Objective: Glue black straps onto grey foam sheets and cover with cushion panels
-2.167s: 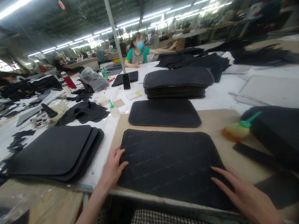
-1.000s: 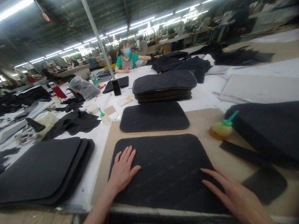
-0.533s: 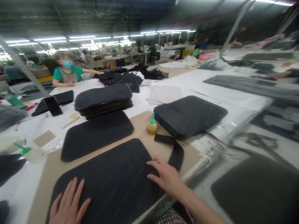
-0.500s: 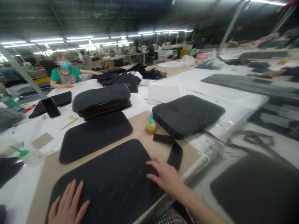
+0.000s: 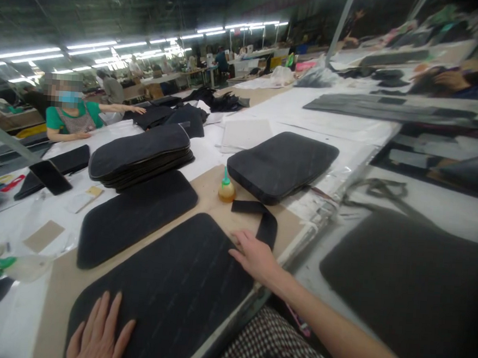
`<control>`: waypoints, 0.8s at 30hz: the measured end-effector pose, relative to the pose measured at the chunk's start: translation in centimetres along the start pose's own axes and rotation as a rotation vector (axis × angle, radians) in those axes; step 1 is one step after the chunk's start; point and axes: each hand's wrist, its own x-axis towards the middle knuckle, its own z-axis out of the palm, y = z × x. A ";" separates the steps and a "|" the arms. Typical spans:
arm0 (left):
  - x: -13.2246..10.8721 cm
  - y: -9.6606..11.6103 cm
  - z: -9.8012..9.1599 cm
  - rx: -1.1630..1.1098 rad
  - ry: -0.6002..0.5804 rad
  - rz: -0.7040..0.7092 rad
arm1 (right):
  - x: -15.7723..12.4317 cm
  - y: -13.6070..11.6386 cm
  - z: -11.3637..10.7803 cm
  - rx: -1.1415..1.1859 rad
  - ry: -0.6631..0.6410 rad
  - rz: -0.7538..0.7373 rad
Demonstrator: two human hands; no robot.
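A large black rounded panel [image 5: 169, 288] lies flat in front of me on brown board [image 5: 56, 297] at the table's edge. My left hand [image 5: 99, 333] rests on its near left part, palm down with fingers stretched out. At its right edge lies my right hand [image 5: 254, 256], fingers loosely bent and thumb apart, touching the panel and gripping nothing that I can see. Just beyond that hand is a bent black strip [image 5: 266, 232]. A small bottle with a green nozzle [image 5: 227, 190] and amber liquid stands behind the strip. Another black panel [image 5: 138, 215] lies farther left.
Behind are a stack of black pieces [image 5: 142, 153] and a thick black rounded pile [image 5: 283, 163]. At left lie a phone [image 5: 51, 177] and a green-nozzled bottle [image 5: 24, 266]. Across the table sits a person in green [image 5: 73, 121]. A dark panel [image 5: 407, 289] is at right.
The view has shifted, so most things sit farther left in it. Both hands stay on the panel in nearly the same places.
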 end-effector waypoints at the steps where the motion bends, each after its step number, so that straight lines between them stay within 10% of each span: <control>1: -0.2 -0.4 0.4 0.001 0.008 0.018 | 0.2 0.2 -0.3 -0.029 0.004 0.007; 11: -0.5 -1.1 1.4 -0.072 0.036 0.034 | -3.3 -1.4 -1.1 0.009 0.193 -0.245; 16: -0.3 -0.5 0.9 -0.063 0.097 0.059 | -6.7 -6.4 2.1 0.057 -0.091 -0.635; 24: 0.1 1.2 -0.3 -0.045 0.138 -0.013 | -7.3 -7.6 4.6 0.048 -0.220 -0.710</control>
